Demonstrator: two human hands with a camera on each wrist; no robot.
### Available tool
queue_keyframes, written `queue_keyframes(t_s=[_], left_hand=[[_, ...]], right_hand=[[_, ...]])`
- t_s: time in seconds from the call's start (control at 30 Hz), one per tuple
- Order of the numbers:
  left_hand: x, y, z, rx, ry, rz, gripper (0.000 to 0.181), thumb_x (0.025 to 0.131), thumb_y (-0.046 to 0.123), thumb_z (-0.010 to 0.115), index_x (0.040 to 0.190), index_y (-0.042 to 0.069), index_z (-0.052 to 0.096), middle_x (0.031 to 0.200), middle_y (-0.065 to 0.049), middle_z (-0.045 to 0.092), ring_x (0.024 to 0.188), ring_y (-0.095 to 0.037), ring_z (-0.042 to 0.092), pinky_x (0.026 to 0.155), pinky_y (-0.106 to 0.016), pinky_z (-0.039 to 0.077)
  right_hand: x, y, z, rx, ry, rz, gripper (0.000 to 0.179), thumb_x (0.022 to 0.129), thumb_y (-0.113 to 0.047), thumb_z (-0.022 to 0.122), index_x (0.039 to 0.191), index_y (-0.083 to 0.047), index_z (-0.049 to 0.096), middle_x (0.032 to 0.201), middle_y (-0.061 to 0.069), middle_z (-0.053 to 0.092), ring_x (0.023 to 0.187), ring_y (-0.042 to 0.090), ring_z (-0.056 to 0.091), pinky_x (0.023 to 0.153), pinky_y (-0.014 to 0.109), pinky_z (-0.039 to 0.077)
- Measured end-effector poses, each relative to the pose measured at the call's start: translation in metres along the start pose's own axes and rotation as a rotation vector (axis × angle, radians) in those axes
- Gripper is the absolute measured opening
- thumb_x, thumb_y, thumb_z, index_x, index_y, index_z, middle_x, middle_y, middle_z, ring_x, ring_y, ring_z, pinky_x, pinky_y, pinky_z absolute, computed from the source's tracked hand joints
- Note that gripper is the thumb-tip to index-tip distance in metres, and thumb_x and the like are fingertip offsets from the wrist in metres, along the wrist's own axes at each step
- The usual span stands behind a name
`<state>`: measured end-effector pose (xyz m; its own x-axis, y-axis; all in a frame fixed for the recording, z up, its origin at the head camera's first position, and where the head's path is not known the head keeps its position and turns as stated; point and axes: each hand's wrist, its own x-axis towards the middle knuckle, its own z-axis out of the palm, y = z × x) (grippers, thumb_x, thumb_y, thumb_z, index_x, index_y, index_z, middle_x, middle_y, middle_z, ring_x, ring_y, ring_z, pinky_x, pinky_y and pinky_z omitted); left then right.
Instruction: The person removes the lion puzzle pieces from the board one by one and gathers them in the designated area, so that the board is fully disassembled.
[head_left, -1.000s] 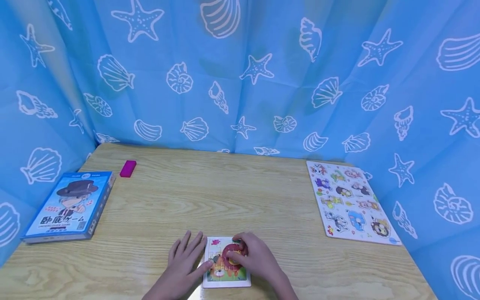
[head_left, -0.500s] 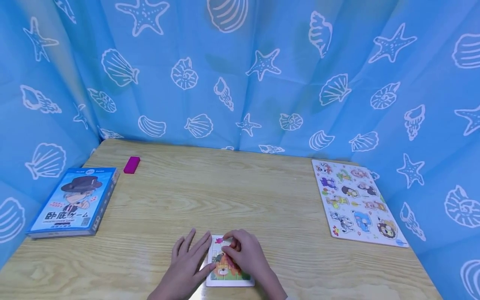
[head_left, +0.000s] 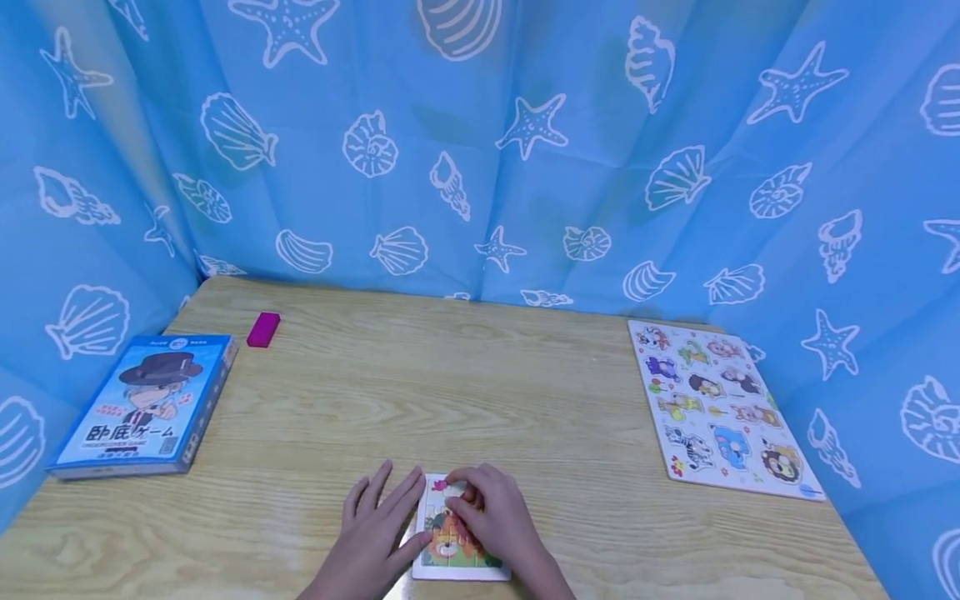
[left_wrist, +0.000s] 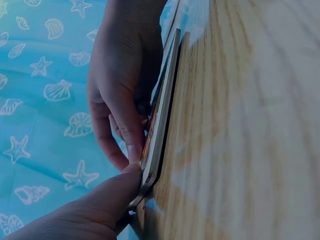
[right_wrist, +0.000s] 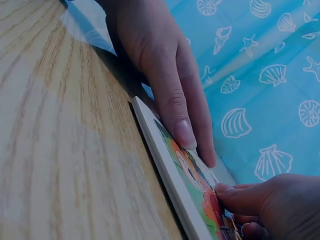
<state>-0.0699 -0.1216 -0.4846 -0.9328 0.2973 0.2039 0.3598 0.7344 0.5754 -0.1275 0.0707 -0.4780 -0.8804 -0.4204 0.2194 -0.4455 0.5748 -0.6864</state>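
Observation:
A small jigsaw puzzle in a white frame [head_left: 461,574] lies on the table near the front edge, with a colourful cartoon animal picture [head_left: 446,546]. My left hand [head_left: 375,529] rests along its left edge, fingers straight, the thumb [left_wrist: 117,187] on the frame's border. Above the upper part of the puzzle, my right hand [head_left: 498,512] has curled fingers, with thumb and index finger pinching close over the picture. A small dark puzzle piece [right_wrist: 246,230] shows among its fingers, mostly hidden. The right hand covers the puzzle's upper right part.
A blue game box [head_left: 142,408] lies at the left of the wooden table [head_left: 420,383]. Behind it is a magenta block [head_left: 263,330]. An animal peg-puzzle board [head_left: 723,408] lies at the right. A blue shell-patterned curtain [head_left: 450,125] hangs around the table.
The right hand has moved from the round dark red part of the picture toward the puzzle's upper left, its fingers now more tightly curled. The left hand stays at the left edge.

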Motion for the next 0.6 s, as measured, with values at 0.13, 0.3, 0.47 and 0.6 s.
queue_keyframes(t_s=[0.13,0.3,0.47,0.6], left_hand=[[0.0009,0.0010,0.0001,0.005,0.002,-0.008,0.061,0.096,0.042,0.051,0.141,0.002,0.042,0.147,-0.008,0.038,0.139,-0.040,0.015,0.104,-0.060,0.006],[0.0021,-0.0002,0.0008,0.021,0.010,0.001,0.060,0.096,0.042,0.050,0.141,0.003,0.043,0.147,-0.008,0.038,0.138,-0.040,0.016,0.103,-0.061,0.008],[0.0027,-0.0027,0.0023,0.038,0.039,0.033,0.060,0.096,0.043,0.051,0.140,0.003,0.044,0.146,-0.008,0.040,0.137,-0.040,0.019,0.102,-0.061,0.010],[0.0017,-0.0056,0.0051,0.074,0.076,0.066,0.060,0.095,0.044,0.052,0.138,0.002,0.047,0.143,-0.009,0.044,0.134,-0.042,0.024,0.100,-0.060,0.014]], right_hand=[[-0.0001,0.0008,0.0005,-0.015,0.021,-0.022,0.016,0.082,-0.011,0.074,0.097,-0.012,0.069,0.071,-0.014,0.048,0.063,0.002,0.043,0.059,0.020,0.039],[0.0002,0.0020,0.0018,-0.042,0.033,-0.029,0.016,0.083,-0.014,0.073,0.098,-0.014,0.069,0.072,-0.016,0.048,0.065,0.001,0.042,0.067,0.026,0.036],[0.0001,0.0021,0.0013,-0.047,0.041,-0.041,0.018,0.083,-0.015,0.073,0.100,-0.013,0.069,0.072,-0.016,0.046,0.065,0.001,0.041,0.066,0.025,0.034],[-0.0006,0.0017,0.0013,-0.028,0.029,-0.035,0.014,0.083,-0.015,0.073,0.096,-0.015,0.068,0.073,-0.016,0.047,0.067,0.001,0.041,0.065,0.025,0.032]])
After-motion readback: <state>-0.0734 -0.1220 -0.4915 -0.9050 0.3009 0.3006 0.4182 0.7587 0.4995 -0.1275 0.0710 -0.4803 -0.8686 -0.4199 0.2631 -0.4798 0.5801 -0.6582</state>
